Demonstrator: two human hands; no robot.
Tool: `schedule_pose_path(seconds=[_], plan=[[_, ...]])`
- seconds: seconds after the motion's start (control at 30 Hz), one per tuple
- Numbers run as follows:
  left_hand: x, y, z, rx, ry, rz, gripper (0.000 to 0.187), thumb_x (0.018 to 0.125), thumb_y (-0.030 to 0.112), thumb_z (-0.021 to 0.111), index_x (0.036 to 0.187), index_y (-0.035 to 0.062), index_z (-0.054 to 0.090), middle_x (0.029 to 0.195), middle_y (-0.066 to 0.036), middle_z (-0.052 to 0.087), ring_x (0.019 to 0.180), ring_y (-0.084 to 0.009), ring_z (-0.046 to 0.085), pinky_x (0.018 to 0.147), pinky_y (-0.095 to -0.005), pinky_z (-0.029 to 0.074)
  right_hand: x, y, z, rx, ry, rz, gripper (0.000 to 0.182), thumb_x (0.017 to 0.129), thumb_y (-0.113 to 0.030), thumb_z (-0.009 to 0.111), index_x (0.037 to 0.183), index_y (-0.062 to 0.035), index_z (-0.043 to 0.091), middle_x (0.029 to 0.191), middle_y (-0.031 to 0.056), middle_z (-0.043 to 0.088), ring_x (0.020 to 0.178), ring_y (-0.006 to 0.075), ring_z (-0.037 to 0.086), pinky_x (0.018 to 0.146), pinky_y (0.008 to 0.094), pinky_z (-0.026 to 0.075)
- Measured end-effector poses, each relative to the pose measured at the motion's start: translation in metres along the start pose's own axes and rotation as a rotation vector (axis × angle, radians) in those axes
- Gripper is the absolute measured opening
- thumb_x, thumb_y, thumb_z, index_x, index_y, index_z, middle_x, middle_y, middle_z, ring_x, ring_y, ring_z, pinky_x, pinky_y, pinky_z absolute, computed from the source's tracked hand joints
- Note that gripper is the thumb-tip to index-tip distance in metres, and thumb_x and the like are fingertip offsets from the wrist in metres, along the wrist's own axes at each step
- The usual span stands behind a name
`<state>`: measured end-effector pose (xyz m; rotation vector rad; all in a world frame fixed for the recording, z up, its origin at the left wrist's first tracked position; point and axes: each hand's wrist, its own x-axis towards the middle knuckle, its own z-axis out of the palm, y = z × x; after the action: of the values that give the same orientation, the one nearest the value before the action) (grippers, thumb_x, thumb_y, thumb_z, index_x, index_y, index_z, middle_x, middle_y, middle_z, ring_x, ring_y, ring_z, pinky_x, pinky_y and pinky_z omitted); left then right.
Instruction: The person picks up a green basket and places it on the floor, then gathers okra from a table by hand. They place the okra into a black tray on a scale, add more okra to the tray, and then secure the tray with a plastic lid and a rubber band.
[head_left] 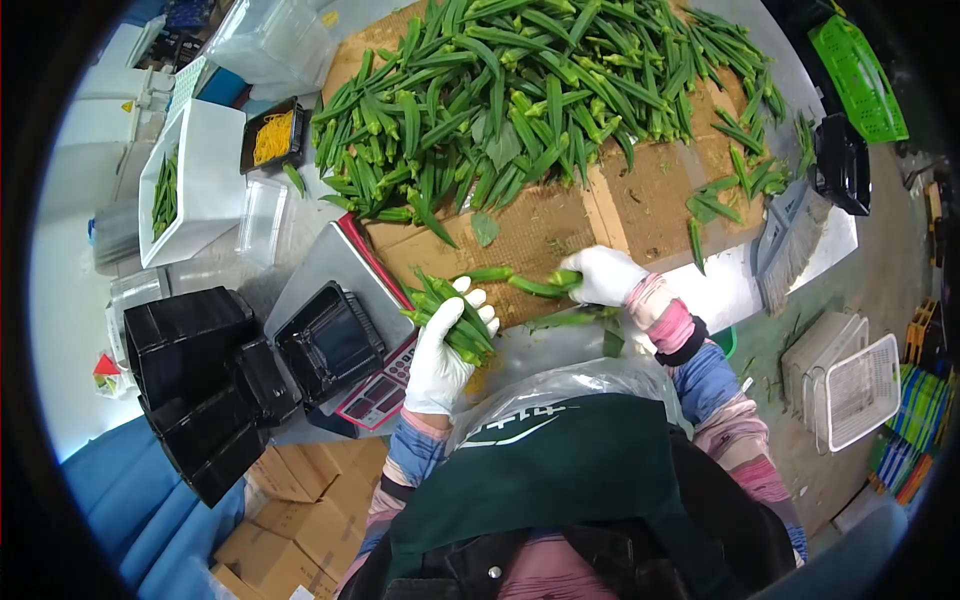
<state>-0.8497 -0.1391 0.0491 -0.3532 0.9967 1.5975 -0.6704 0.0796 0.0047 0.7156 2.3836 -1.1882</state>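
A large heap of green okra (500, 90) covers the cardboard (650, 200) on the table. My left hand (445, 350), in a white glove, is closed round a bunch of okra pods (465, 325), beside the scale. In a white glove too, my right hand (600, 276) pinches an okra pod (540, 287) by its stem end, at the cardboard's near edge. Another pod (487, 273) lies between the hands, its tip close to the held bunch. The red and grey scale (378, 392) has a black tray (330, 340) near it.
Stacked black trays (190, 335) stand at the left. Behind them are a white bin (200, 190) with okra and a black tray of yellow bands (272, 137). A brush (795, 240) lies at the table's right edge; a white basket (862, 392) is beyond it.
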Motion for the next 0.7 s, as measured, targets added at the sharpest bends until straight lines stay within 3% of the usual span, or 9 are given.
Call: schedule_pose_path(seconds=[0.1,0.17,0.23,0.3,0.4,0.5,0.57,0.63,0.7], plan=[[0.003,0.0,0.004,0.001,0.002,-0.01,0.05,0.096,0.017,0.063,0.141,0.0046,0.046,0.121,-0.013,0.062,0.103,-0.0279,0.063,0.093,-0.0465,0.054,0.043,0.0,0.012,-0.115,0.515,-0.154,0.04,0.072,-0.011,0.069,0.112,-0.0169,0.07,0.104,0.0091,0.067,0.099,0.0304,0.063,0.087,0.041,0.052],[0.003,0.0,0.01,0.01,-0.014,-0.01,0.05,0.096,0.017,0.063,0.141,0.0047,0.046,0.121,-0.013,0.062,0.103,-0.028,0.063,0.093,-0.0467,0.054,0.072,-0.007,0.015,-0.141,0.617,-0.27,0.038,0.075,-0.014,0.071,0.113,-0.0126,0.067,0.108,0.0078,0.067,0.104,0.0291,0.061,0.091,0.0385,0.051],[0.003,0.001,0.016,0.016,-0.029,-0.004,0.05,0.096,0.017,0.063,0.141,0.0049,0.046,0.121,-0.013,0.062,0.104,-0.028,0.063,0.094,-0.0469,0.053,0.078,-0.029,0.017,-0.277,0.414,-0.213,0.038,0.075,-0.013,0.069,0.113,-0.0122,0.068,0.112,0.0095,0.065,0.108,0.0276,0.06,0.093,0.0389,0.05],[0.001,0.003,0.018,0.014,-0.036,0.009,0.05,0.096,0.017,0.063,0.141,0.0049,0.046,0.121,-0.012,0.062,0.104,-0.028,0.063,0.094,-0.0472,0.053,0.074,-0.034,0.039,-0.357,0.324,-0.286,0.036,0.073,-0.01,0.068,0.108,-0.013,0.07,0.103,0.0089,0.068,0.099,0.0283,0.063,0.088,0.0401,0.052],[0.002,0.007,0.016,0.003,-0.009,0.015,0.05,0.095,0.016,0.063,0.14,0.0051,0.046,0.121,-0.013,0.062,0.104,-0.0281,0.064,0.093,-0.0474,0.054,0.043,-0.048,0.019,-0.041,-0.157,-0.262,0.017,0.076,-0.017,0.07,0.093,-0.0157,0.073,0.097,0.0133,0.071,0.089,0.0346,0.068,0.083,0.043,0.054],[0.005,0.007,0.013,0.007,0.011,0.016,0.049,0.095,0.016,0.064,0.14,0.0052,0.046,0.119,-0.013,0.063,0.103,-0.0281,0.065,0.091,-0.0468,0.055,0.058,-0.037,-0.029,0.086,0.506,-0.217,0.026,0.079,-0.025,0.07,0.102,-0.0131,0.07,0.097,0.0141,0.07,0.088,0.0357,0.068,0.079,0.0435,0.055],[0.005,0.009,0.016,0.007,0.005,0.008,0.049,0.095,0.015,0.063,0.14,0.0052,0.047,0.119,-0.013,0.063,0.102,-0.0283,0.064,0.091,-0.0468,0.055,0.076,-0.032,-0.076,0.08,0.872,0.128,0.034,0.083,-0.031,0.072,0.109,-0.0105,0.067,0.097,0.0193,0.07,0.092,0.0338,0.068,0.078,0.043,0.055],[0.007,0.007,0.018,0.003,-0.017,0.008,0.048,0.095,0.015,0.063,0.139,0.005,0.047,0.118,-0.014,0.063,0.102,-0.0286,0.064,0.091,-0.047,0.054,0.095,-0.027,-0.112,-0.008,0.958,0.313,0.052,0.081,-0.044,0.076,0.115,-0.0069,0.063,0.103,0.0194,0.07,0.096,0.0331,0.068,0.08,0.0431,0.054],[0.009,0.005,0.022,0.007,-0.027,0.0,0.048,0.095,0.014,0.063,0.139,0.0049,0.047,0.118,-0.014,0.063,0.101,-0.0289,0.064,0.091,-0.0473,0.054,0.119,-0.01,-0.122,-0.046,0.974,0.344,0.064,0.078,-0.05,0.078,0.117,-0.0031,0.06,0.104,0.0187,0.07,0.099,0.034,0.067,0.083,0.0426,0.054]])
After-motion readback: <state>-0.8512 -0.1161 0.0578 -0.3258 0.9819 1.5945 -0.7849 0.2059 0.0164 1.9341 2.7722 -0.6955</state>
